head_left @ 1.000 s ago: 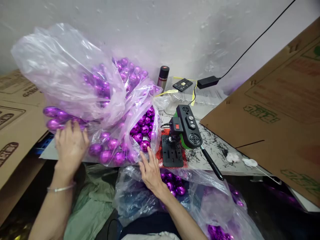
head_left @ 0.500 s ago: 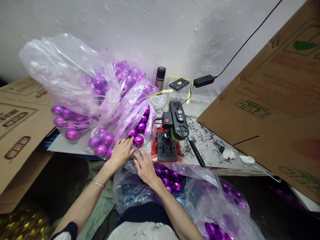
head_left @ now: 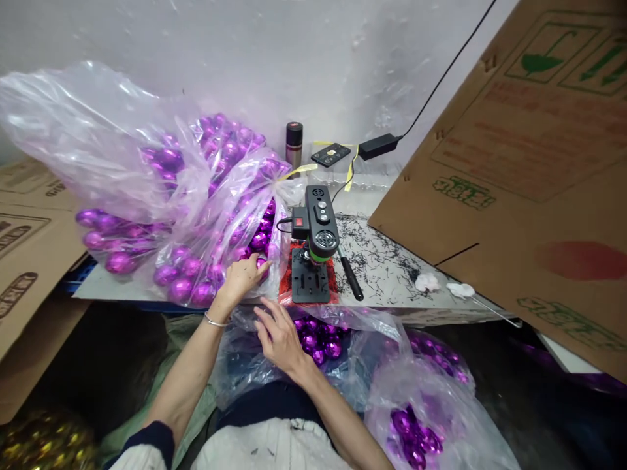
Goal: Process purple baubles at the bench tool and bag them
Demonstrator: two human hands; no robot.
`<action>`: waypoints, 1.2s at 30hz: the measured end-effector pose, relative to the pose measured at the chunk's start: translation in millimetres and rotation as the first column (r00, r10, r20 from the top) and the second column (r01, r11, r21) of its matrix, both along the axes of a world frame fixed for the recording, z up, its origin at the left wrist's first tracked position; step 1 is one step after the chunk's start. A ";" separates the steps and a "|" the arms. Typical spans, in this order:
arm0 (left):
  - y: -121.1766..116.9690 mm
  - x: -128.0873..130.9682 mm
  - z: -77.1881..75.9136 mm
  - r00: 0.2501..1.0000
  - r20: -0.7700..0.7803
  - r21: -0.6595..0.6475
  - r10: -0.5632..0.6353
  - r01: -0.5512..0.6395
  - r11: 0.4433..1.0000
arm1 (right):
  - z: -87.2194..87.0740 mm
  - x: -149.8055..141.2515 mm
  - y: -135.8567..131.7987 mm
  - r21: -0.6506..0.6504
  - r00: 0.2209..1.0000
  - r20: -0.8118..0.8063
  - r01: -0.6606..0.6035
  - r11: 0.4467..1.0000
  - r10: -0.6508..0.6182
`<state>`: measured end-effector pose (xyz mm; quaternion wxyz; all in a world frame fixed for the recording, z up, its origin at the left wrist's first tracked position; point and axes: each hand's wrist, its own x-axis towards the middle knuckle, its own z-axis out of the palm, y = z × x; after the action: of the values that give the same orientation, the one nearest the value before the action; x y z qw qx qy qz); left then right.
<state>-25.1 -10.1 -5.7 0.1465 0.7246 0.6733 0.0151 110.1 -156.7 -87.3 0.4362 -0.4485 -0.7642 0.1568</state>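
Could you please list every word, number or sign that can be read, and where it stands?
No words or numbers are legible.
Right carton: green umbrella sign, upside down; green arrows; red and green lettering, too blurred.
Left carton: dark framed print, too blurred.
Black device: button marks, too small.

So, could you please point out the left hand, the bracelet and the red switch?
Left hand (head_left: 241,277), head view: its back.
Bracelet (head_left: 214,322), head view: its band.
Red switch (head_left: 298,222), head view: its face.
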 end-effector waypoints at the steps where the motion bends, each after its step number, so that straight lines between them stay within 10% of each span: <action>1: 1.6 -3.0 -4.6 0.995 0.100 0.021 0.001 -0.003 1.000 | 2.8 5.5 -8.7 -0.007 1.000 -0.003 0.006 1.000 -0.006; 4: -5.9 -13.3 -13.7 0.817 0.571 0.061 0.083 -0.143 0.988 | 7.0 23.6 -34.9 -0.052 0.999 -0.026 0.032 0.998 -0.034; 9: -59.9 4.3 -17.2 0.023 0.955 -0.289 0.296 -0.162 0.944 | 4.0 45.0 -64.7 -0.111 0.995 -0.061 0.075 0.991 -0.082; 16: -93.7 72.9 -50.3 -0.248 0.879 -0.443 0.406 -0.116 0.889 | -6.1 58.4 -79.5 -0.123 0.996 0.011 0.088 0.989 -0.088; 20: -81.8 86.3 -65.0 -0.175 0.922 -0.376 0.345 -0.202 0.904 | -16.3 67.4 -88.9 -0.151 0.992 0.020 0.125 0.981 -0.123; 31: -66.1 104.6 -86.8 0.405 0.914 0.127 0.014 -0.320 0.939 | -30.2 74.0 -97.3 -0.233 0.988 0.014 0.150 0.961 -0.151; 36: -61.2 100.9 -96.8 0.512 0.859 0.205 -0.024 -0.299 0.932 | -24.6 81.0 -93.8 -0.224 0.986 0.013 0.165 0.960 -0.166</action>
<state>75.8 -71.4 -102.5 0.3316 0.5811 0.5593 0.4895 191.1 -250.5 -111.8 0.3966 -0.5568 -0.7000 0.2066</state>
